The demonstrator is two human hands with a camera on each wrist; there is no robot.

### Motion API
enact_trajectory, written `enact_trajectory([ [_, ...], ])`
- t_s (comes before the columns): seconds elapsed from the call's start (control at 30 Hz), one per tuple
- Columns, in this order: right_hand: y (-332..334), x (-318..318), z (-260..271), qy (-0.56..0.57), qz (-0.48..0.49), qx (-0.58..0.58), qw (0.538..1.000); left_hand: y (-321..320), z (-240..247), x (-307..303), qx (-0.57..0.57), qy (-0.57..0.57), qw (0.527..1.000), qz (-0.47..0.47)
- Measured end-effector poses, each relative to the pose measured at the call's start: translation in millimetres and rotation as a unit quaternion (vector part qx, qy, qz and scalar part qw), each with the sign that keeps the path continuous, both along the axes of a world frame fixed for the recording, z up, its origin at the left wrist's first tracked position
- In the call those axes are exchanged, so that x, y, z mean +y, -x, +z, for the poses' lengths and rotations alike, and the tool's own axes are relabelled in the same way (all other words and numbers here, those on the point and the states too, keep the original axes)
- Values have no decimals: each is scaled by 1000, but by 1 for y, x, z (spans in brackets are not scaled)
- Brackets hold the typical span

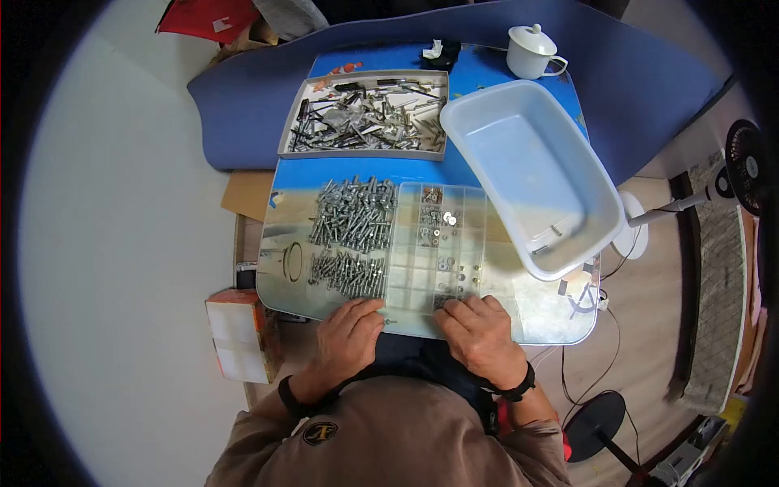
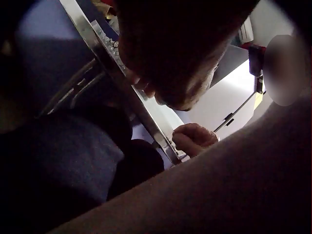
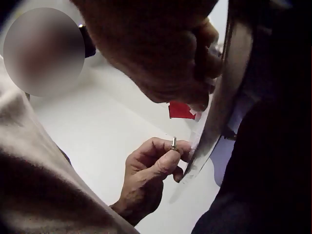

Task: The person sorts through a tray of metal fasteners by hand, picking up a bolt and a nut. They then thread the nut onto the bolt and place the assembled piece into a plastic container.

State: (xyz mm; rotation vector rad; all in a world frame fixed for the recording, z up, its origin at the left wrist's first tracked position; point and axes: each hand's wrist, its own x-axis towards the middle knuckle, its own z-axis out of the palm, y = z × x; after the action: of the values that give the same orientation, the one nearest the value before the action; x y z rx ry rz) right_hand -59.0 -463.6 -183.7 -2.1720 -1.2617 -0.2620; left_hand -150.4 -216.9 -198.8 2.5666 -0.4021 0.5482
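Observation:
My left hand (image 1: 350, 334) is at the table's front edge, beside a pile of small bolts. Between its thumb and forefinger it pinches a small bolt (image 3: 174, 143), which points up in the right wrist view. My right hand (image 1: 479, 337) reaches over the near right corner of a clear compartment box (image 1: 410, 276), its fingers bent down at a compartment of small dark parts (image 1: 442, 300). Its fingertips are hidden in the head view, and I cannot tell whether they hold anything. Loose nuts and washers (image 1: 430, 215) lie in several right-hand compartments.
Two piles of bolts, longer ones (image 1: 355, 213) behind shorter ones (image 1: 349, 273), lie left of the box. A shallow carton (image 1: 284, 146) of mixed hardware is at the back. To the right sits a white plastic basin (image 1: 519, 154), with a lidded mug (image 1: 531, 57) behind it.

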Motion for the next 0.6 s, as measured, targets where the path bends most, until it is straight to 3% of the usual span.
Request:
enact_trajectory([
  [0.6, 20, 12, 7, 47, 18, -4, 999, 6, 8, 23, 29, 26, 997, -60],
])
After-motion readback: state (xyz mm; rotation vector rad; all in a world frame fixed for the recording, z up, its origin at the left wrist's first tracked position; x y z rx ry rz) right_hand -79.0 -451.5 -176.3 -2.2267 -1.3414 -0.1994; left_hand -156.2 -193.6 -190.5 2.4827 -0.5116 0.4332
